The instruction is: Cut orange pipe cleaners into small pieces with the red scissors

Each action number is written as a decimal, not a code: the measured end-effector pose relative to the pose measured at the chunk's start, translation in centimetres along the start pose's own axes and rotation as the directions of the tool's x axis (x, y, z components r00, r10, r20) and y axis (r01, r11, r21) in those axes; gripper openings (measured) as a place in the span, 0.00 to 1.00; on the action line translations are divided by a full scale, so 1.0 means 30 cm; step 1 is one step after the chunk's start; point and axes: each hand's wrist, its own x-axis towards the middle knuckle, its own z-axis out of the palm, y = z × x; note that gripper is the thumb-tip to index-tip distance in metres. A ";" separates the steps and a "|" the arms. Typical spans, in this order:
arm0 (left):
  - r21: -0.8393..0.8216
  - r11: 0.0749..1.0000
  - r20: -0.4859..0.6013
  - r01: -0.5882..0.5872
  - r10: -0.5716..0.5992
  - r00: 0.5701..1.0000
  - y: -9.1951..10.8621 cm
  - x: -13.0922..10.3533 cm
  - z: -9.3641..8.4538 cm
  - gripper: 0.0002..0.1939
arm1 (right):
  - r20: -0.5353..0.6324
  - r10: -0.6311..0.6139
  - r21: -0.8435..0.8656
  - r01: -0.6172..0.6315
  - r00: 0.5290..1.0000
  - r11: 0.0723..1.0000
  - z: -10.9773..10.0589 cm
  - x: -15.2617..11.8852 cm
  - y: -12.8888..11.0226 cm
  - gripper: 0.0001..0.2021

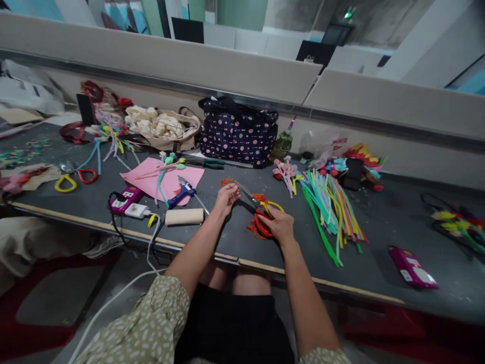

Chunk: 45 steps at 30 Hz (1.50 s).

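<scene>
In my right hand (279,225) are scissors (258,203) with red and yellow handles, their blades pointing up and left toward my other hand. My left hand (227,197) is pinched closed close to the blade tips; whatever sits between its fingers is too small to make out. Small orange fuzzy pieces (226,181) lie just beyond that hand. More orange fuzzy pieces (254,230) lie on the dark tabletop (235,237) around the scissor handles, partly hidden by my right hand.
Left of my hands are a beige roll (184,217), a blue glue gun (184,193), pink paper (146,172) and a magenta power strip (131,199) with cords. To the right lie colourful pipe cleaners (329,207) and another magenta box (412,268). A dotted bag (238,132) stands behind.
</scene>
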 end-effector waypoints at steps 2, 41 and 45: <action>0.004 1.000 -0.003 0.002 -0.002 1.000 0.003 -0.001 0.000 0.10 | 0.017 0.000 -0.001 0.000 1.000 1.000 -0.002 0.000 -0.003 0.24; 0.027 0.997 -0.029 -0.068 0.069 0.997 0.030 -0.019 0.023 0.09 | 0.001 0.025 -0.060 -0.025 1.000 0.998 -0.023 0.006 -0.023 0.24; 0.030 0.998 -0.045 -0.056 0.057 0.997 0.033 -0.020 0.023 0.09 | 0.005 0.024 -0.047 -0.023 1.000 0.999 -0.024 0.006 -0.027 0.24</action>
